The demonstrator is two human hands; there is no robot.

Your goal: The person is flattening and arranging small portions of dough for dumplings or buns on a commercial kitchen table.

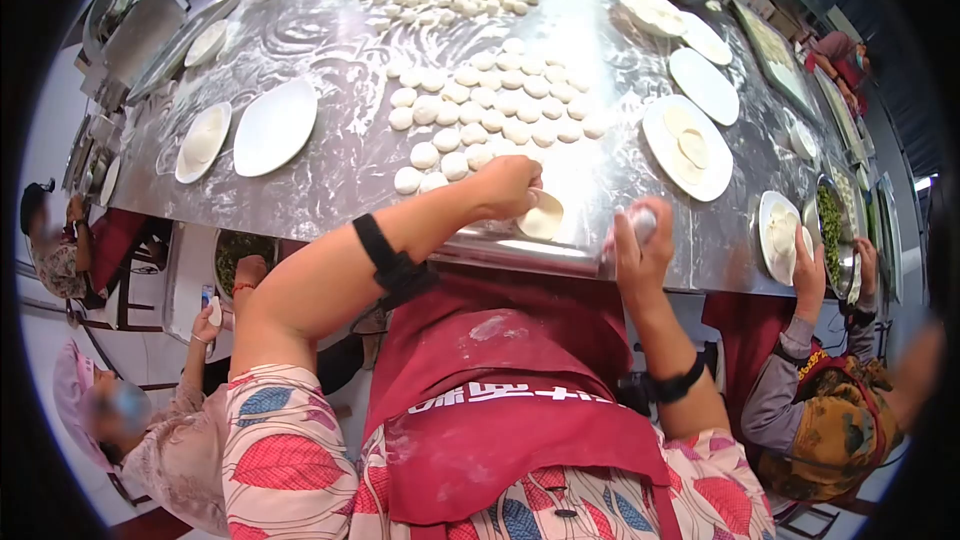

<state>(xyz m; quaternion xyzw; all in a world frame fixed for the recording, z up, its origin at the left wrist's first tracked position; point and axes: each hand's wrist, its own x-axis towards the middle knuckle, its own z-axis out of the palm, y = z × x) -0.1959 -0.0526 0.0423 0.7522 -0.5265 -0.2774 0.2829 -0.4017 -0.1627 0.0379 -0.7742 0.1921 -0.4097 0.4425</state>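
My left hand (508, 187) is closed at the table's front edge, its fingers pinching the rim of a flat, round dough wrapper (541, 217). The wrapper lies low over the metal surface. To its right, my right hand (642, 240) is curled, with a pale rounded end of something showing between thumb and fingers. Blur keeps me from telling what that is. Just beyond my left hand, rows of small flattened dough pieces (485, 105) cover the middle of the table. A white plate (708, 183) with rolled wrappers (688, 140) stands to the right of them.
More dough pieces (450, 0) lie farther back on the floured metal table (340, 185). White plates (275, 130) stand at both sides. A bowl of green filling (830, 230) is at the right. One co-worker (150, 430) sits at my left, another (830, 400) at my right.
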